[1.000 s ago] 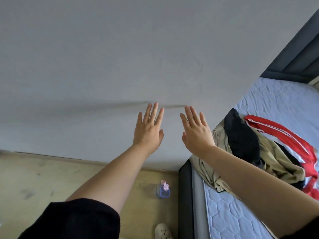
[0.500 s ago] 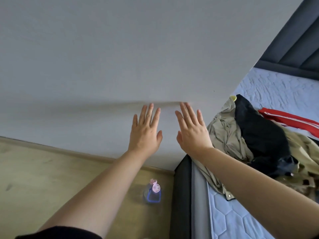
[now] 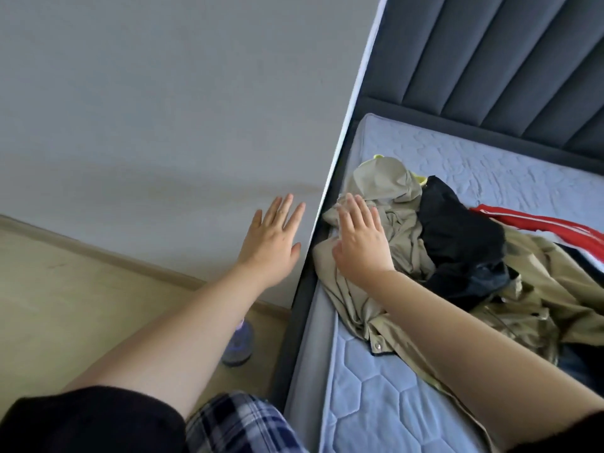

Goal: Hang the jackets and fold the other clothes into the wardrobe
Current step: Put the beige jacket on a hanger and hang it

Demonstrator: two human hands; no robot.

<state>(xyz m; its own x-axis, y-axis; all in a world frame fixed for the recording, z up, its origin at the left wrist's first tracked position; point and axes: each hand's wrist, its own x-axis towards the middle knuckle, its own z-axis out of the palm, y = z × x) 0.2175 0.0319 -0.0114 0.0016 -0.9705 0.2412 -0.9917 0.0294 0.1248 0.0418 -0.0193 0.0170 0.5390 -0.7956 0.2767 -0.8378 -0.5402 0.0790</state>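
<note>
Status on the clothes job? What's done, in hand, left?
Done: nothing visible; the clothes pile lies unfolded on the mattress. In hand: nothing gripped; right hand is open over the khaki jacket, left hand open by the wall. Left: all hanging and folding; no wardrobe in view.

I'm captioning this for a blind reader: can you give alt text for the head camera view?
A person's two open hands reach forward, the right hand over a khaki jacket in a clothes pile on a blue mattress, the left hand in front of a grey wall. Black and red garments lie beside the jacket.
</note>
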